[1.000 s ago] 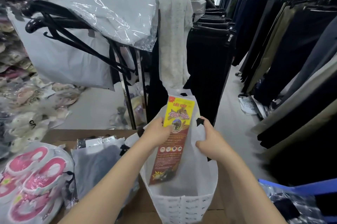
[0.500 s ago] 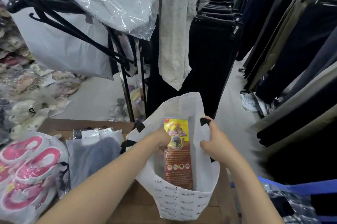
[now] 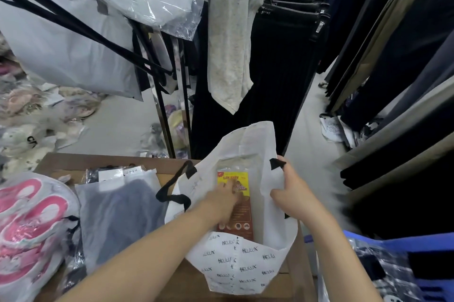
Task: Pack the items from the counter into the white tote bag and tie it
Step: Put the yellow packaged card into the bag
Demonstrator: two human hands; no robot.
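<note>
Your left hand (image 3: 226,199) reaches down into the open mouth of the white tote bag (image 3: 245,265), its fingers lying over the yellow top of a long yellow and red-brown packet (image 3: 242,218). The hand is blurred, so you cannot tell whether it pinches the packet or only touches it. The packet stands nearly upright inside the bag, its lower end hidden behind the bag's front wall, which is printed with a repeated black word. Your right hand (image 3: 292,193) grips the bag's right rim with curled fingers, just below the black stub of a handle, and holds that side up. The other black handle (image 3: 172,193) loops out over the bag's left side. The bag stands on the brown table (image 3: 110,163), close to its near right corner. Just left of the bag on the table lies a grey garment in a frosted sleeve (image 3: 122,215), and further left sit pink slippers wrapped in clear plastic (image 3: 29,223). A blue crate (image 3: 417,247) is at your right, and dark trousers (image 3: 282,68) hang on racks beyond the table.
</note>
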